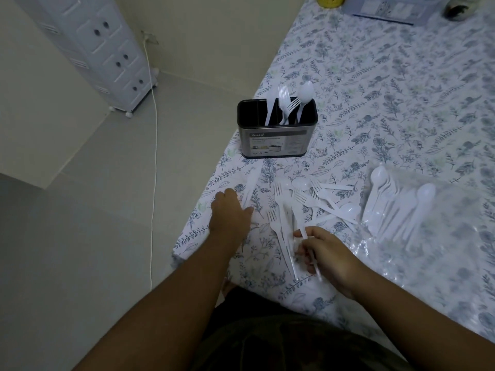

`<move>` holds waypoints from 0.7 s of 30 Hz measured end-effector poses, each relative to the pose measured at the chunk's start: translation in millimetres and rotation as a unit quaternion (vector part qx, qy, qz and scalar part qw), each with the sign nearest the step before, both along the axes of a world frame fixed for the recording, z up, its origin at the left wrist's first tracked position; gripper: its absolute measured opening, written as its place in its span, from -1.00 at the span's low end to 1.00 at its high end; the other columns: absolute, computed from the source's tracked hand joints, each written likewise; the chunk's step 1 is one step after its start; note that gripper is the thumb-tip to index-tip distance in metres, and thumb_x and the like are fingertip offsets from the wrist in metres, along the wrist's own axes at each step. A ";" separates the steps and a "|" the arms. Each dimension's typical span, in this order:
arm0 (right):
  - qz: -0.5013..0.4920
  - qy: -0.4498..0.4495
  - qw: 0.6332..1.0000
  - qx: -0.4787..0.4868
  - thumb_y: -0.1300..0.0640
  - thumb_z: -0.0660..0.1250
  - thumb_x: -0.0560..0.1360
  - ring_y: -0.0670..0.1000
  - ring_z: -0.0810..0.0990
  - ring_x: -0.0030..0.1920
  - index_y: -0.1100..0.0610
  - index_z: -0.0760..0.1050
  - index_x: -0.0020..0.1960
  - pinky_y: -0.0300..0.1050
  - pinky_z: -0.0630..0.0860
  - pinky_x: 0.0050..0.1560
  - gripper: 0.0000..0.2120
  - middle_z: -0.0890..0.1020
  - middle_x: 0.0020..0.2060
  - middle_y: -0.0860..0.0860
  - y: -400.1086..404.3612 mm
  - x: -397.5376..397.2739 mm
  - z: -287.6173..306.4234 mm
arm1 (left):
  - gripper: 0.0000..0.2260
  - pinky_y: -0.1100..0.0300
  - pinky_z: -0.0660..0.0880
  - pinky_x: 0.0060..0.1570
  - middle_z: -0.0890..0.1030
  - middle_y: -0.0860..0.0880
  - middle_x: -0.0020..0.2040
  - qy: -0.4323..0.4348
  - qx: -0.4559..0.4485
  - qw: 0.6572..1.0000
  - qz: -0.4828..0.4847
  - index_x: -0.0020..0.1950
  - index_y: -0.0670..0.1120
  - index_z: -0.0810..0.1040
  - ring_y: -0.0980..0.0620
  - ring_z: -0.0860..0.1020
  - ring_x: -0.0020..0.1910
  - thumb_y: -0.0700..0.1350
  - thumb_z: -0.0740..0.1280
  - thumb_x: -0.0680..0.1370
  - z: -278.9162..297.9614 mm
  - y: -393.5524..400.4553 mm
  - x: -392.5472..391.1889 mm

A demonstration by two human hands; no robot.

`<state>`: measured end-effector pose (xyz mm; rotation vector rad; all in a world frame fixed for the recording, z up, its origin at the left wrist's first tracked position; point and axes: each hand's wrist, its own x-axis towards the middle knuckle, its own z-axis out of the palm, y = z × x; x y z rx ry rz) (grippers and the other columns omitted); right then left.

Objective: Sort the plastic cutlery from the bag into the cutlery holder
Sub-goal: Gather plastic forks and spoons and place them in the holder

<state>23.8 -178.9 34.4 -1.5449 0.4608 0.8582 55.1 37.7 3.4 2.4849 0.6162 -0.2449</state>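
A steel cutlery holder (276, 141) with a black insert stands near the table's left edge, with a knife, two forks and a spoon upright in it. Loose white plastic forks and spoons (302, 199) lie scattered in front of it. A white knife (250, 184) lies just beyond my left hand (230, 212), which rests flat near the table edge, fingers apart, holding nothing. My right hand (325, 254) is shut on a white plastic utensil by its handle; its head is hidden. A clear plastic bag (442, 210) with several spoons in it lies to the right.
The table (401, 89) wears a floral cloth under clear plastic. At its far end stand a yellow container (330, 0), a clear plastic box (388, 8) and a dark jar (459, 8). A white drawer cabinet (101, 49) and a white cable (154, 145) are on the floor to the left.
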 end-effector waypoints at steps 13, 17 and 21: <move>-0.069 0.037 0.996 0.053 0.07 0.24 0.68 0.12 0.69 -0.08 0.21 0.58 0.16 0.06 0.68 -0.05 -0.76 0.63 -0.09 0.17 -1.7 9.7 10.3 | -0.97 0.27 0.51 -0.38 0.55 -0.08 -0.21 0.033 -0.179 0.983 -0.031 -0.06 -0.13 0.51 0.07 0.52 -0.32 -0.19 0.34 0.57 30.0 -24.1 -35.8; -0.082 0.049 0.988 0.118 0.04 0.32 0.64 0.15 0.72 -0.04 0.27 0.57 0.11 0.14 0.67 0.03 -0.73 0.70 -0.03 0.25 5.3 3.5 13.0 | -0.89 0.35 0.51 -0.30 0.64 0.01 -0.21 0.011 -0.233 0.966 -0.113 -0.03 -0.09 0.60 0.14 0.60 -0.27 -0.05 0.41 0.55 39.5 -66.8 -56.9; -0.115 0.054 0.986 0.103 0.03 0.31 0.65 0.22 0.74 0.00 0.30 0.57 0.16 0.13 0.68 -0.02 -0.69 0.73 -0.03 0.28 -5.1 -2.6 7.0 | -0.83 0.17 0.52 -0.15 0.64 -0.05 -0.18 -0.059 -0.196 0.953 -0.223 -0.01 -0.12 0.63 0.08 0.57 -0.24 -0.06 0.30 0.61 42.1 -84.7 -59.2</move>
